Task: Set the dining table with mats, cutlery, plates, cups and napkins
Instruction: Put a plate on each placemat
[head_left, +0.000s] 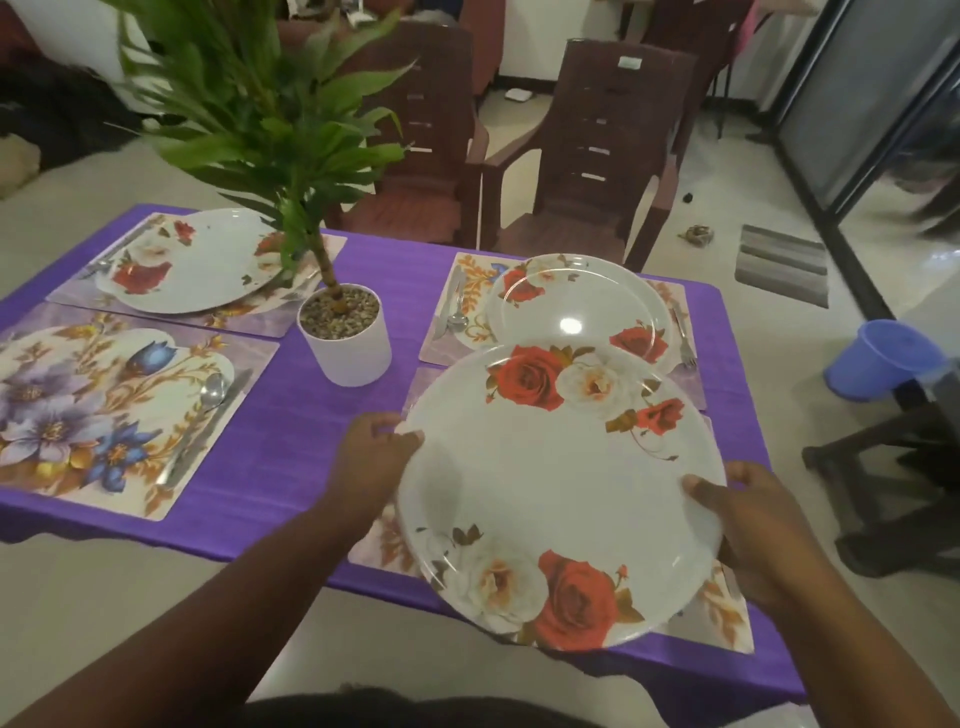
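A purple table (291, 436) stands on pale floor before brown chairs (587, 156); a potted plant (345, 332) sits mid-table. Both hands, left hand (376, 457) and right hand (753, 525), grip a rose plate (561, 488) over the near-right mat (722, 618).

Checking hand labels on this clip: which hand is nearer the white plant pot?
Left. The left hand grips the held plate's rim just below-right of the white plant pot; the right hand grips the opposite rim, farther away.

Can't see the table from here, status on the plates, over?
Both hands, left hand and right hand, grip rose plate over near-right mat. Two plates down; near-left mat bare. Nothing blocking.
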